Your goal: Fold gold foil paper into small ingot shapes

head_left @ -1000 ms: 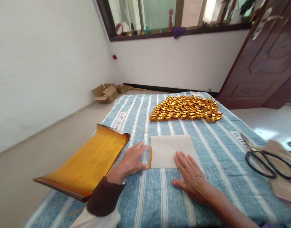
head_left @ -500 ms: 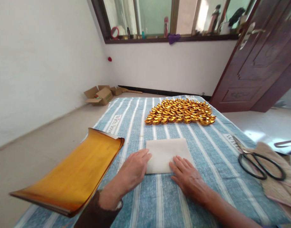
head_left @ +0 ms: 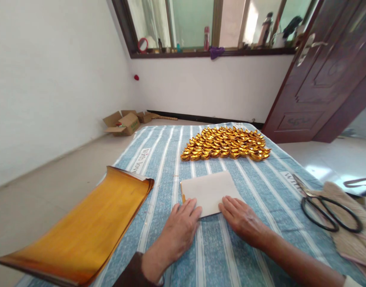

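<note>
A folded sheet of paper [head_left: 211, 189] lies white side up on the striped cloth, a sliver of gold showing along its left edge. My left hand [head_left: 183, 221] rests on its lower left corner, fingers stretched out. On the lower right part, my right hand [head_left: 241, 217] lies flat with its fingers extended. Neither hand is wrapped round anything. To the left is a stack of gold paper sheets [head_left: 78, 223], curled up at its ends. Behind the folded sheet, several gold paper ingots [head_left: 226, 143] sit packed in rows.
Scissors with black handles [head_left: 331, 213] lie on a beige knitted cloth [head_left: 350, 239] at the right edge of the blue and white tablecloth [head_left: 168, 159]. Open cardboard boxes [head_left: 126, 122] stand on the floor at the back left. A brown door [head_left: 323, 79] stands at the right.
The folded sheet has turned slightly counterclockwise, and its gold left edge now shows. My left hand has moved right and down onto its near corner. My right hand stays near the right side.
</note>
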Motion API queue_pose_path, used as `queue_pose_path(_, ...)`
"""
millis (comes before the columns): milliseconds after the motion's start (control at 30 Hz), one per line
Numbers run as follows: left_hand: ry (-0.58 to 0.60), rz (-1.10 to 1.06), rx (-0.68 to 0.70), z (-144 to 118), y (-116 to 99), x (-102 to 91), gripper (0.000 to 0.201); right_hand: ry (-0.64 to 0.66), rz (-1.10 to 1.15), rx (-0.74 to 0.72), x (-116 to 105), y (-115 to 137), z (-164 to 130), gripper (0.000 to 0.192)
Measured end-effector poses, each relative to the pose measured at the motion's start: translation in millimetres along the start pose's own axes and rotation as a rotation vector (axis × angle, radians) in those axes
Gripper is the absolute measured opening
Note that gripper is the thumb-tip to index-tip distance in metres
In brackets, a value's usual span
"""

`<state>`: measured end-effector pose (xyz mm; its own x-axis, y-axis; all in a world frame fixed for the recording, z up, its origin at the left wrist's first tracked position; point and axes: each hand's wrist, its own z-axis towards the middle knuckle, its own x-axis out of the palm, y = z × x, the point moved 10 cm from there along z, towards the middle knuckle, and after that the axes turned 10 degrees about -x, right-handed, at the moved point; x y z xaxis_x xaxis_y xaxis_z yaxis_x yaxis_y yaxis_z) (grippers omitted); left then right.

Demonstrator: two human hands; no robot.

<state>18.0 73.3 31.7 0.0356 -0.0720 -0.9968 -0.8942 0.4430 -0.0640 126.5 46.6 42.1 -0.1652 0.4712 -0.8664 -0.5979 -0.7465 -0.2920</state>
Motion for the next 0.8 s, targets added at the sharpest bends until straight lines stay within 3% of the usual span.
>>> queue_pose_path(300, -0.094, 0.216, -0.07, 38.7, -10.6, -12.3, 0.045, -0.082, -0.14, 0.032, 10.1, -41.6, 6.9, 0.029)
queue_pose_path(567, 0.013, 0.239, -0.147, 43.8, -4.0, 3.7, 0.047, 0.103, 0.007, 0.129, 31.4, -52.3, 7.8, 0.016)
queue_pose_path(700, 0.102, 0.112, -0.092, 49.0, -6.1, -11.8, 0.022, 0.161, 0.091, 0.156, 32.4, -55.1, 9.0, 0.016)
queue_pose_path(800, -0.044, 0.025, -0.076, 71.2, -12.6, -34.6, 0.024, 0.182, 0.102, 0.188, 29.5, -55.7, 13.0, 0.022)
